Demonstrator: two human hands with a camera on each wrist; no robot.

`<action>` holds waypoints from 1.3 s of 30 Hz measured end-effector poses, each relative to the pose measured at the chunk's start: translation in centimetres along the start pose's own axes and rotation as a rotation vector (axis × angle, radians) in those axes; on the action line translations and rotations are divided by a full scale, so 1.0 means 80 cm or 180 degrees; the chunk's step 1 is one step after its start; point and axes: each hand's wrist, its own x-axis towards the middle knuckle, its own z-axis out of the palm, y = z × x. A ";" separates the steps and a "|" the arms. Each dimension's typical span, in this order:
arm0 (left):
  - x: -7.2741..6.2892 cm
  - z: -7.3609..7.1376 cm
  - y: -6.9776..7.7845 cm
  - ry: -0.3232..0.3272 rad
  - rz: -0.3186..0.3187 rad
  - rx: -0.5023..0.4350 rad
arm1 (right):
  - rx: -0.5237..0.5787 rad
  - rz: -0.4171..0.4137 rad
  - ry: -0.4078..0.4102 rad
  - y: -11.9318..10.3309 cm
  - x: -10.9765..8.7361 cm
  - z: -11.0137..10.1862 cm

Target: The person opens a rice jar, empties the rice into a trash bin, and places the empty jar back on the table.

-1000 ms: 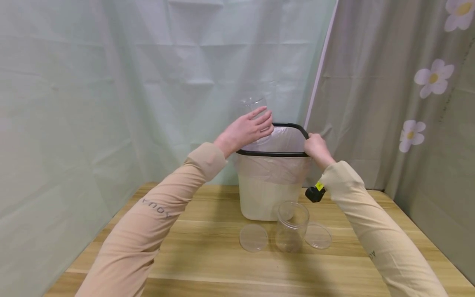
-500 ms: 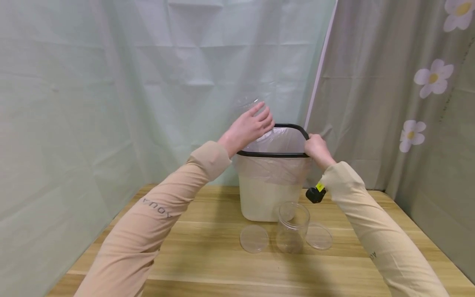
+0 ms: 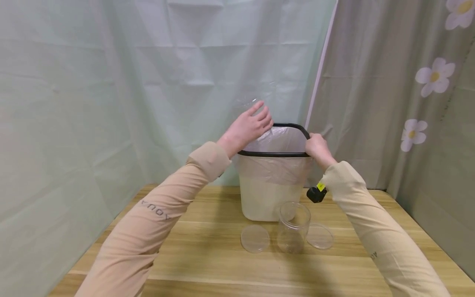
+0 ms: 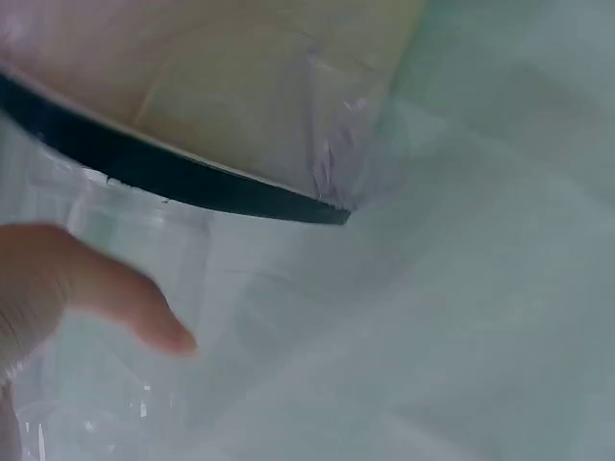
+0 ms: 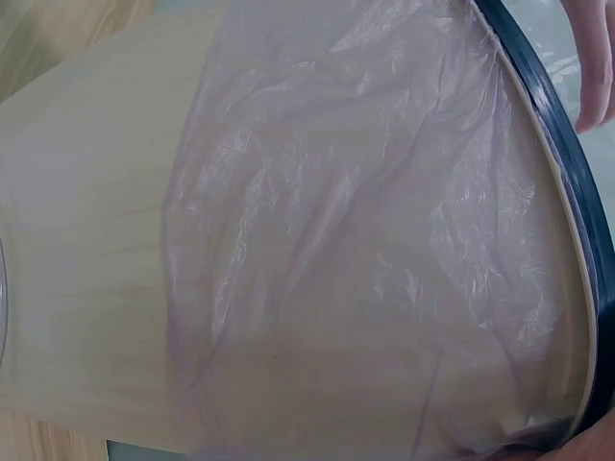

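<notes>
A clear plastic jar (image 4: 106,375) is gripped by my left hand (image 3: 248,127), its mouth end at the bin's dark rim in the left wrist view. In the head view only the jar's far end shows above my fingers. My right hand (image 3: 319,149) holds the right side of the black rim (image 3: 272,154) of a cream trash bin (image 3: 265,198). A thin translucent bag (image 5: 317,221) lines the bin and folds down over its outside.
A second clear jar (image 3: 292,231) stands open on the wooden table (image 3: 200,264) before the bin. Clear round lids (image 3: 255,238) lie on either side of it. A pale green curtain (image 3: 178,62) hangs behind. A black wrist camera (image 3: 316,194) hangs under my right sleeve.
My left hand has shifted slightly up with the jar and turned a little, so the jar's lower end no longer shows below the fingers. My right hand keeps its grip on the rim.
</notes>
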 end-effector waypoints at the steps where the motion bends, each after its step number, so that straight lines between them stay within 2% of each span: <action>1: 0.003 -0.003 0.004 -0.0076 0.0097 0.0231 | -0.0001 -0.0002 0.0004 0.001 0.000 -0.001; 3: 0.009 -0.008 0.014 -0.0197 0.0333 0.0625 | 0.0026 0.0015 -0.0002 0.002 -0.001 -0.002; 6: 0.017 -0.018 0.029 -0.0430 0.0660 0.1021 | 0.0021 0.0028 0.0003 0.004 -0.002 -0.004; 8: 0.020 -0.021 0.035 -0.0448 0.0727 0.1120 | 0.0014 0.0035 0.0002 0.005 -0.002 -0.005; 9: 0.021 -0.022 0.036 -0.0443 0.0691 0.1056 | 0.0008 0.0030 0.0003 0.005 -0.002 -0.004; 11: 0.021 -0.020 0.034 -0.0346 0.0442 0.0680 | 0.0011 0.0033 0.0001 0.005 -0.002 -0.004; 16: 0.013 -0.007 0.014 0.0029 -0.0382 -0.0849 | 0.0047 0.0029 0.0009 0.005 -0.002 -0.003; 18: 0.008 -0.003 0.004 0.0044 -0.0583 -0.1235 | 0.0065 0.0039 0.0007 0.005 -0.001 -0.002; 21: 0.002 0.003 -0.006 0.0018 -0.0750 -0.1530 | 0.0062 0.0067 0.0008 0.004 -0.001 -0.003; 25: -0.003 0.007 -0.012 0.0098 -0.0791 -0.1633 | 0.0009 0.0072 0.0016 0.003 -0.001 -0.004; 27: -0.005 0.008 -0.013 0.0221 -0.0844 -0.1754 | 0.0001 0.0070 0.0005 0.002 -0.002 -0.005; 33: -0.011 0.007 -0.017 0.0544 -0.1177 -0.2258 | -0.0016 0.0076 -0.0024 0.001 -0.002 -0.006; 39: -0.016 0.011 -0.019 0.0504 -0.1281 -0.2426 | -0.0182 0.0040 -0.0025 0.001 0.001 -0.007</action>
